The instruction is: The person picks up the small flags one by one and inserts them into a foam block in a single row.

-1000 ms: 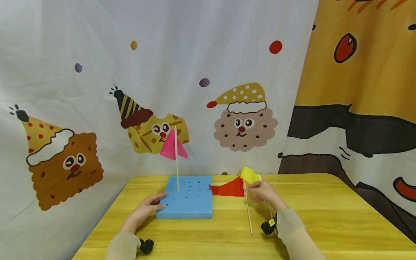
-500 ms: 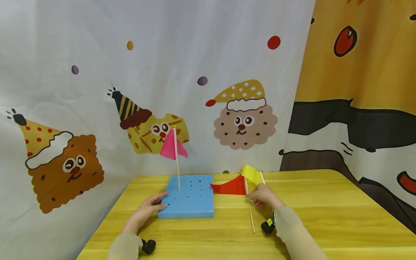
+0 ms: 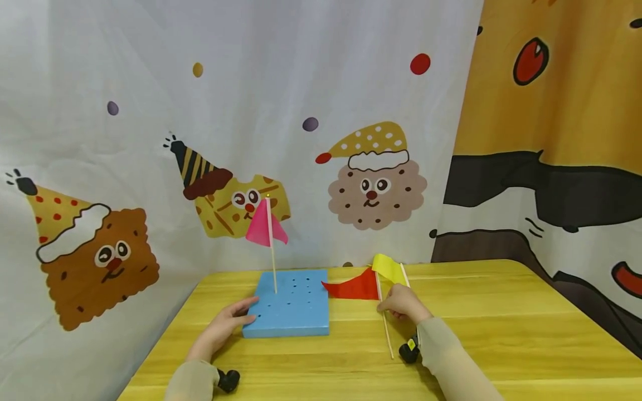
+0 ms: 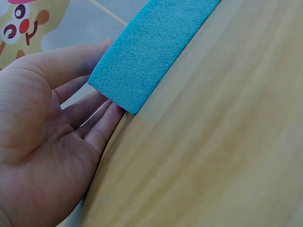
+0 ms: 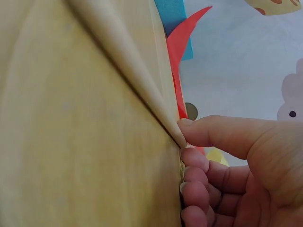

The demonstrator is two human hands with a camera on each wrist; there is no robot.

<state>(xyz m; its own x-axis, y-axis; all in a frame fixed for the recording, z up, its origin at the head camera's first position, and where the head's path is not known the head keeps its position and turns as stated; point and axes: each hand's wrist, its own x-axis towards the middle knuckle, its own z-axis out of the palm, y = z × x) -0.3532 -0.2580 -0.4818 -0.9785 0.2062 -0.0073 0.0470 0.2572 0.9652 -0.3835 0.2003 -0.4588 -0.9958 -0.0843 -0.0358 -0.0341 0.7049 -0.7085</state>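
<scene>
A blue foam block (image 3: pixel 291 307) with several holes lies on the yellow table (image 3: pixel 501 334); a pink flag (image 3: pixel 266 228) on a thin stick stands in it. My left hand (image 3: pixel 228 323) rests with straight fingers against the block's near left corner (image 4: pixel 142 61). My right hand (image 3: pixel 403 303) pinches the wooden stick (image 5: pixel 137 90) of the red flag (image 3: pixel 353 288), which lies on the table with its pennant pointing left. A yellow flag (image 3: pixel 387 268) lies just behind it, its stick partly hidden by the hand.
A cartoon-printed cloth backdrop (image 3: pixel 301 111) hangs right behind the table. The table's left edge runs close to my left forearm.
The view has shifted slightly. My right hand has slid a little nearer along the red flag's stick. The left hand stays on the block.
</scene>
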